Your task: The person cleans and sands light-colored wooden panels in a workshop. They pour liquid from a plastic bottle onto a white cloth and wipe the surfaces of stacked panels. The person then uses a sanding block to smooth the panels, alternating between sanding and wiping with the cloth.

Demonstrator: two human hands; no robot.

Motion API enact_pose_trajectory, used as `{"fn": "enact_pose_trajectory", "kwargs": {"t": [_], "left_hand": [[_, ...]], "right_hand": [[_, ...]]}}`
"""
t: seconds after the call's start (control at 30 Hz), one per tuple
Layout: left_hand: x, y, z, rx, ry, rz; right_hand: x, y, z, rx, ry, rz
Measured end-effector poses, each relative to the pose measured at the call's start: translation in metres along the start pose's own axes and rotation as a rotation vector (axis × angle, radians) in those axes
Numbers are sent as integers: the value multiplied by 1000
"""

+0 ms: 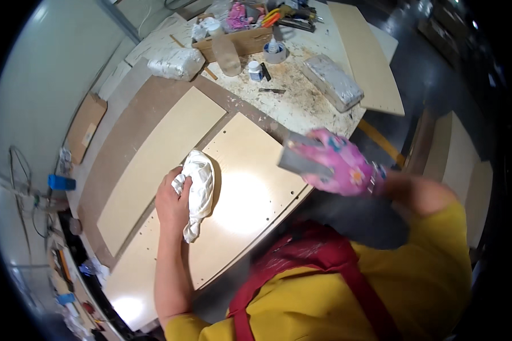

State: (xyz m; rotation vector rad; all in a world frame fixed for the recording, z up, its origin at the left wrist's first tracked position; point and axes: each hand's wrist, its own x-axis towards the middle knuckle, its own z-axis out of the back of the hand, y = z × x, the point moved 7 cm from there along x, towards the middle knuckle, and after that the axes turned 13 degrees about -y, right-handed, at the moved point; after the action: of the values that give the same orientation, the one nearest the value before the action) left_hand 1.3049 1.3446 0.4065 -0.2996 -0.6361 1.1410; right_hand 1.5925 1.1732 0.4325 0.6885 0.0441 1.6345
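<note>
A pale wooden panel (227, 238) with small dark holes along its edges lies in front of me. My bare left hand (172, 202) is closed around a bunched white cloth (202, 184) that rests on this panel. Off to the right, my right hand (347, 165) wears a pink flowered glove. Its fingers grip a flat grey block (294, 154), perhaps a sanding block, over the panel's right corner. The block and glove are slightly blurred, and I cannot tell whether the block touches the panel.
A second, narrower panel (162, 153) lies beyond the first. Farther back are a clear bottle (226, 57), a small white bottle (255, 70), a tape roll (274, 54), a wooden box (250, 42) and two wrapped bundles (333, 82). Another long board (364, 57) stands at the right.
</note>
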Motion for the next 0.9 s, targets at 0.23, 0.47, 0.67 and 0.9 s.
{"fn": "enact_pose_trajectory", "kwargs": {"t": [0.23,0.47,0.67,0.9], "left_hand": [[8,-13,0,-13,33,-71],[2,-5,3,30,-4,-76],[7,-15,-1,-16,33,-96],[0,6,3,4,-4,-43]], "right_hand": [[128,-32,-66,25,-112,-83],[7,30,-1,-137,70,175],[132,-5,-72,-123,-68,28],[116,-14,-25,-161,33,-150]]}}
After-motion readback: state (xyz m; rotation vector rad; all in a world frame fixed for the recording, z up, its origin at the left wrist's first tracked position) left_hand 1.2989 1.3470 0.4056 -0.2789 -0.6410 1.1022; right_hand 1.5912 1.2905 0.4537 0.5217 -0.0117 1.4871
